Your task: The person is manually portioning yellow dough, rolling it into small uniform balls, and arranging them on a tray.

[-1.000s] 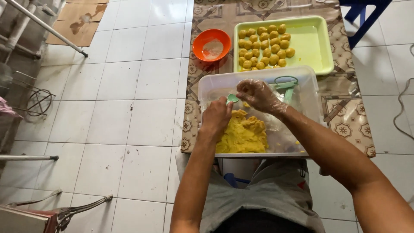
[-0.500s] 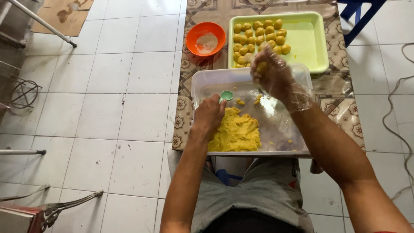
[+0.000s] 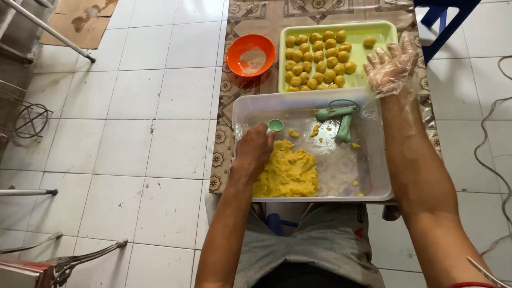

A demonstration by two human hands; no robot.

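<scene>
The left hand (image 3: 255, 148) is gripping a small green scoop (image 3: 275, 125) over the yellow dough (image 3: 288, 173) at the tub's (image 3: 373, 181) seven o'clock, while the gloved right hand (image 3: 392, 66), fingers spread and empty, is hovering over the green tray (image 3: 373, 80) at one o'clock, beside the dough balls (image 3: 320, 56) lined up there.

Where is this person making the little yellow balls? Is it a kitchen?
Probably a home or small food-making spot, not clearly a kitchen: white floor tiles, a low table with a patterned cloth, and a green tray of dough balls.

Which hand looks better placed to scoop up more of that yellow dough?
The left hand, probably. It holds the small green scoop and rests right at the edge of the yellow dough in the clear tub. The gloved right hand is empty, over the green tray of dough balls.
</scene>
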